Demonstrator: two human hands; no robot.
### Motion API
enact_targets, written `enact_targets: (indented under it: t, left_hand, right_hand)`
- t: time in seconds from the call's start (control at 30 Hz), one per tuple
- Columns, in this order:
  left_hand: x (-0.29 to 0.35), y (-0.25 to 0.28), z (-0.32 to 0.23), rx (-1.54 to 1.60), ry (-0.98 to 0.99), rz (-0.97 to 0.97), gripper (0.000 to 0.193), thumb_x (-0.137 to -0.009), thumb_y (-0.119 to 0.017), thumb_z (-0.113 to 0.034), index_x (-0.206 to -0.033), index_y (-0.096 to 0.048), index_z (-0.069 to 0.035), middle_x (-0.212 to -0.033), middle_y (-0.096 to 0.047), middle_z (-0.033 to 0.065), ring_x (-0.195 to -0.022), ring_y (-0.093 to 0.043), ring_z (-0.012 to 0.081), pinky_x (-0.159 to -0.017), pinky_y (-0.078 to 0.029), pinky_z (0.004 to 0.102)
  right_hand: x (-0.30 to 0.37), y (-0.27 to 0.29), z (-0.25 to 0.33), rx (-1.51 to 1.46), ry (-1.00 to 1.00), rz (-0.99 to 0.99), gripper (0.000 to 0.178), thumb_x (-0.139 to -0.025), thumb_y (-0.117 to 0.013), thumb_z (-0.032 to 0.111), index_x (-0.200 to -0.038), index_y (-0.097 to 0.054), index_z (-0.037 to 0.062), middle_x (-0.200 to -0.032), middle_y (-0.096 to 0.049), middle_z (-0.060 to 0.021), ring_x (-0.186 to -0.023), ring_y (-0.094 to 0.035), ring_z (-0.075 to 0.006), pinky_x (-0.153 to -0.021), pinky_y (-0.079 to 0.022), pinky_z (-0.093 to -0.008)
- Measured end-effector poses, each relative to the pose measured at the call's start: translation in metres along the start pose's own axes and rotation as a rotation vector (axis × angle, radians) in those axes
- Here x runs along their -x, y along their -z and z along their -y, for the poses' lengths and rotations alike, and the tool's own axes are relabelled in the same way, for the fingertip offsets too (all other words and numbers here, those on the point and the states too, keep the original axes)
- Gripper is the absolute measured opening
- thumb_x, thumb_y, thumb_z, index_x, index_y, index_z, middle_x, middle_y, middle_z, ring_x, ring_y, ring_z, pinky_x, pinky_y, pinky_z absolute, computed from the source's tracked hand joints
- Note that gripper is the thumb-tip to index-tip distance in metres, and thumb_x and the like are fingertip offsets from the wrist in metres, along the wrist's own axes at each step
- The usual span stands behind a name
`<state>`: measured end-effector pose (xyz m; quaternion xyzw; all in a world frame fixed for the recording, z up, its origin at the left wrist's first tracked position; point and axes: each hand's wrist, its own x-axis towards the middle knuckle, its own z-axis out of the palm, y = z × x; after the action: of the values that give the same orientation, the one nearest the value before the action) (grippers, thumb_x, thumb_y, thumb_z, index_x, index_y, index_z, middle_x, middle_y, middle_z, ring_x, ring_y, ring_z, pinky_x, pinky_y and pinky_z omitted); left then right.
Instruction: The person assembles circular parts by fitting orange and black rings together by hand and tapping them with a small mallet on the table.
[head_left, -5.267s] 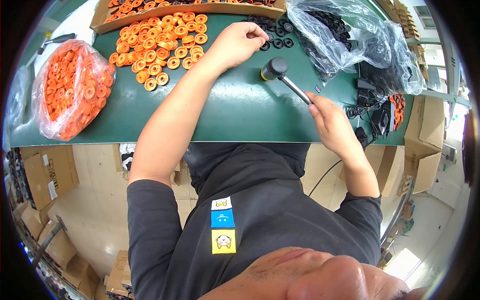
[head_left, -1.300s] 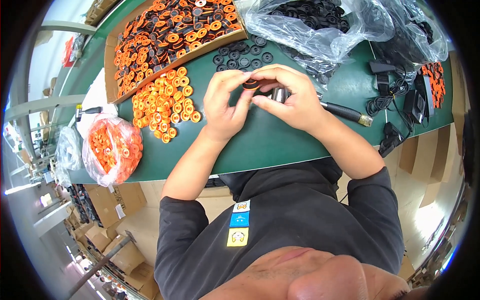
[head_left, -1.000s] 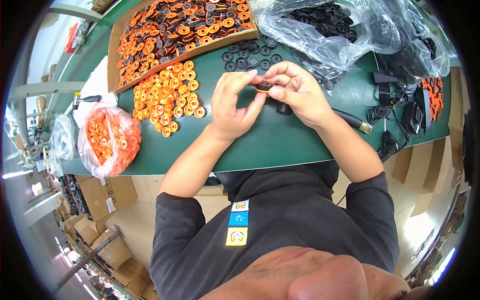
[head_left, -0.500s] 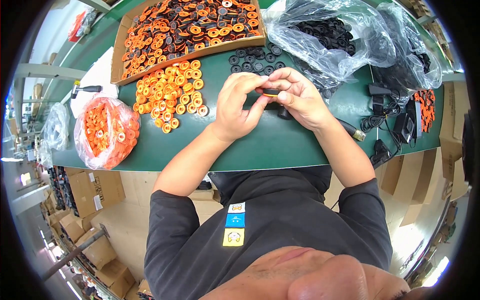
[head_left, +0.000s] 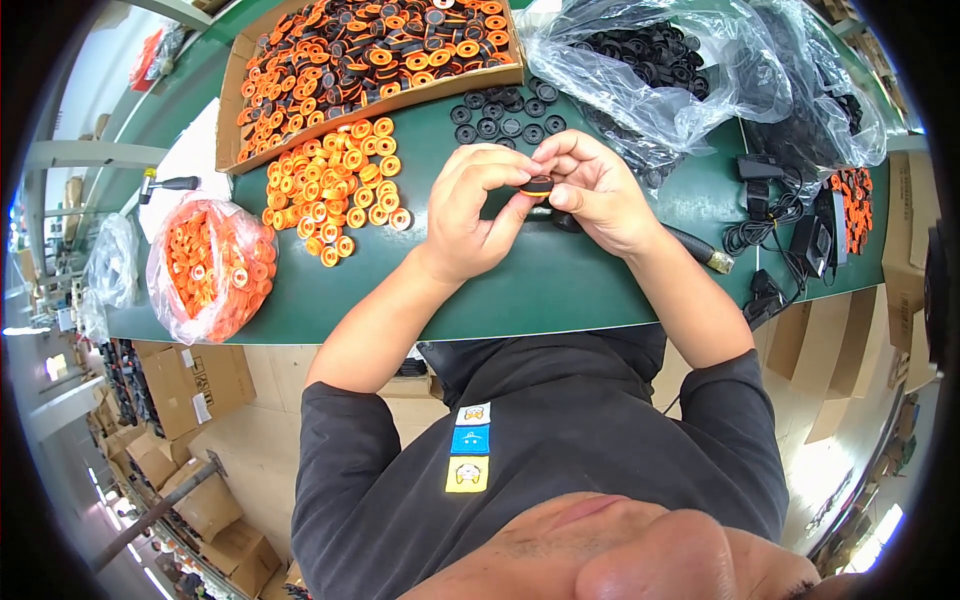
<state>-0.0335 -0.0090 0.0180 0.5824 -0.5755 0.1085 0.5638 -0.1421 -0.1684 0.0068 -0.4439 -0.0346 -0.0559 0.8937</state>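
Observation:
Above the green tabletop, my left hand (head_left: 474, 212) and my right hand (head_left: 600, 195) pinch a small black-and-orange wheel (head_left: 537, 187) between them. Its black side is uppermost and an orange rim shows below. Both thumbs press near its lower edge, with fingertips at the far side. Beyond my hands lies a group of loose black discs (head_left: 510, 127). Left of my left hand is a pile of loose orange rings (head_left: 335, 185). A dark handle with a metal end (head_left: 700, 248) lies by my right wrist, partly hidden by it.
A cardboard box (head_left: 370, 112) of black-and-orange wheels stands at the back. Clear plastic bags (head_left: 735, 100) with black parts lie at the back right. A bag of orange parts (head_left: 212, 268) sits at the left edge. Cables and a black adapter (head_left: 810, 245) lie on the right.
The wheel has tilted between my fingers, so more of its black top shows. My hands stay in nearly the same place, and the whole view has shifted slightly.

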Motion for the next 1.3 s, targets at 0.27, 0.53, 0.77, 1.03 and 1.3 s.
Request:
enact_targets:
  t: [0.27,0.53,0.77,1.03,1.3]
  left_hand:
    - [-0.001,0.003,-0.003,-0.115,0.028,0.081,0.047,-0.076,-0.073,0.007,-0.120,-0.059,-0.002,-0.098,-0.068,0.0105,-0.091,-0.065,0.0253,-0.084,-0.051,0.0349]
    - [0.003,0.003,-0.006,-0.015,0.104,-0.036,0.047,-0.078,-0.074,0.007,-0.121,-0.058,0.000,-0.098,-0.069,0.0131,-0.091,-0.068,0.0220,-0.082,-0.053,0.0330]
    - [-0.037,0.023,0.038,-0.038,0.575,-0.098,0.021,-0.087,-0.073,-0.008,-0.107,-0.067,-0.002,-0.089,-0.068,0.0026,-0.076,-0.061,0.0086,-0.072,-0.051,0.0260]
    - [-0.050,0.097,0.035,-0.380,0.504,-0.161,0.026,-0.090,-0.071,-0.017,-0.110,-0.064,-0.002,-0.092,-0.071,0.0102,-0.081,-0.067,0.0151,-0.073,-0.054,0.0306]
    - [0.037,0.082,-0.034,-0.981,0.685,0.505,0.023,-0.085,-0.071,-0.018,-0.101,-0.064,-0.003,-0.099,-0.060,0.0159,-0.091,-0.064,0.0357,-0.081,-0.054,0.0447]
  right_hand:
    - [0.001,-0.003,0.004,0.148,-0.014,-0.075,0.035,-0.090,-0.074,0.008,-0.120,-0.057,0.0015,-0.109,-0.065,-0.0049,-0.096,-0.064,-0.0128,-0.089,-0.053,-0.0287]
    - [0.000,-0.005,0.014,0.187,-0.043,-0.020,0.045,-0.096,-0.069,0.029,-0.128,-0.053,0.0014,-0.106,-0.068,-0.0082,-0.091,-0.065,-0.0145,-0.085,-0.052,-0.0304]
    - [-0.008,0.029,0.006,0.695,0.153,-0.333,0.021,-0.094,-0.069,0.014,-0.110,-0.066,0.0004,-0.093,-0.066,-0.0017,-0.081,-0.061,-0.0080,-0.073,-0.051,-0.0241]
    - [-0.007,0.020,0.007,1.074,0.269,-0.286,0.010,-0.090,-0.070,0.009,-0.096,-0.070,0.0010,-0.084,-0.067,-0.0032,-0.074,-0.061,-0.0103,-0.069,-0.049,-0.0262]
    - [0.022,-0.068,0.040,1.252,0.643,0.180,0.016,-0.079,-0.071,0.003,-0.095,-0.069,0.0010,-0.082,-0.067,-0.0092,-0.070,-0.065,-0.0225,-0.062,-0.051,-0.0324]
